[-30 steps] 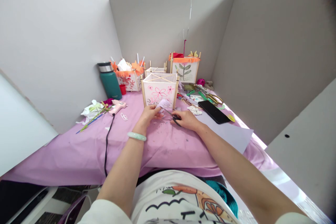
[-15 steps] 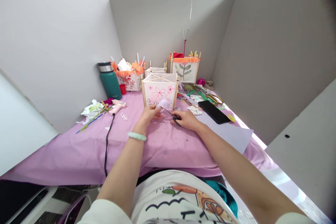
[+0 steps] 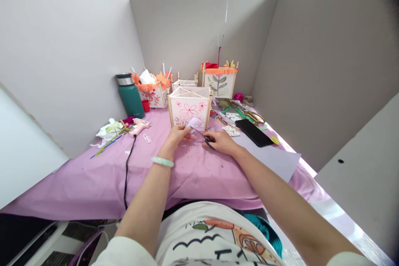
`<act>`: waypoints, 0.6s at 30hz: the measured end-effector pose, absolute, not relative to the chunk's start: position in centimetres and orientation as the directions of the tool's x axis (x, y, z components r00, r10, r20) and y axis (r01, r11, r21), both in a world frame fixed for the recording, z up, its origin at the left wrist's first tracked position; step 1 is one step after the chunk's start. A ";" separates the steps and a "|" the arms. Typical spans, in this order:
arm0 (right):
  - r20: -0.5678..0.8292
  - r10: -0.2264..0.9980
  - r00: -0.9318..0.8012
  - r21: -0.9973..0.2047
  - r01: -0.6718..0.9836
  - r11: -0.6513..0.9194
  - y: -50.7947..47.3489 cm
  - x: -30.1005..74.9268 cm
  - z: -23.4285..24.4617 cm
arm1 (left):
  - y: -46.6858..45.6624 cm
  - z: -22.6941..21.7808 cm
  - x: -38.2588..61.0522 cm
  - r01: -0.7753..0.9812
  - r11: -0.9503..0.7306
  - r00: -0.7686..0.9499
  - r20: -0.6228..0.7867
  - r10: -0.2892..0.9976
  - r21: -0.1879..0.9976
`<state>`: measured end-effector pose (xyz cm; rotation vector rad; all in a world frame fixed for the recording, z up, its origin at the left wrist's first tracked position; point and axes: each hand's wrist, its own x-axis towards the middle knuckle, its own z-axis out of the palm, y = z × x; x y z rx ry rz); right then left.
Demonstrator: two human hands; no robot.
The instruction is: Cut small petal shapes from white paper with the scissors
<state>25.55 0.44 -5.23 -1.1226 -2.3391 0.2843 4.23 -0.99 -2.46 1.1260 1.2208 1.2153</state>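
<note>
Pinched in my left hand (image 3: 178,136) is a strip of pale purple paper (image 3: 195,123), its far edge cut into a fringe. My right hand (image 3: 223,143) is closed around the black handles of a pair of scissors (image 3: 209,140), whose blades point left at the paper. Whether the blades are parted is too small to tell. Just behind both hands stands a white lantern (image 3: 189,108) with wooden corner sticks and pink flowers drawn on its side.
A green bottle (image 3: 131,96) and a pink glue gun (image 3: 140,126) are on the left. To the right lie a black phone (image 3: 254,133), a purple paper sheet (image 3: 277,158) and gold-handled scissors (image 3: 256,117). Another lantern (image 3: 220,84) with orange fringe stands behind. Grey panels enclose the table.
</note>
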 end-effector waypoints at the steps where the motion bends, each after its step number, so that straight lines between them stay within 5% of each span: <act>1: 0.367 0.773 -0.518 -0.400 0.662 0.634 0.4 25.6 -5.2 | -1.0 -2.4 4.2 -0.043 0.049 -0.028 -0.050 0.998 0.998; 18: 0.377 0.767 -0.519 -0.394 0.660 0.640 0.5 25.5 -5.3 | -1.1 -2.2 4.4 -0.040 0.058 -0.028 -0.059 0.998 0.998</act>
